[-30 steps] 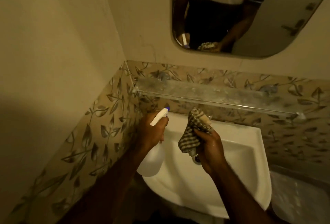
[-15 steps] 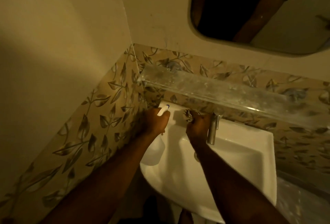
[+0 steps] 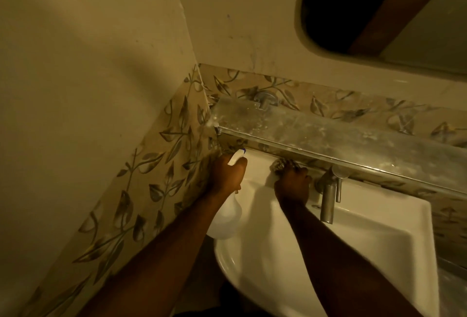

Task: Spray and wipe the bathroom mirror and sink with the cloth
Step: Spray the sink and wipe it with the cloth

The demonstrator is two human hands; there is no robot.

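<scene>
My left hand (image 3: 227,175) grips a white spray bottle (image 3: 226,220) by its neck at the sink's back left corner, nozzle pointing toward the wall. My right hand (image 3: 293,185) presses a checked cloth (image 3: 281,165) onto the back ledge of the white sink (image 3: 366,253), just left of the metal tap (image 3: 328,198). Most of the cloth is hidden under my fingers and the shelf. The mirror (image 3: 379,13) hangs on the wall at the upper right, reflecting a dark torso and an arm.
A dusty glass shelf (image 3: 328,137) with a metal front rail juts out over the back of the sink, close above my right hand. Leaf-patterned tiles (image 3: 156,177) line the corner walls at left and behind.
My right hand has carried the cloth from above the basin down to the back ledge beside the tap. My head has moved closer and lower, so the mirror has slid toward the top of view.
</scene>
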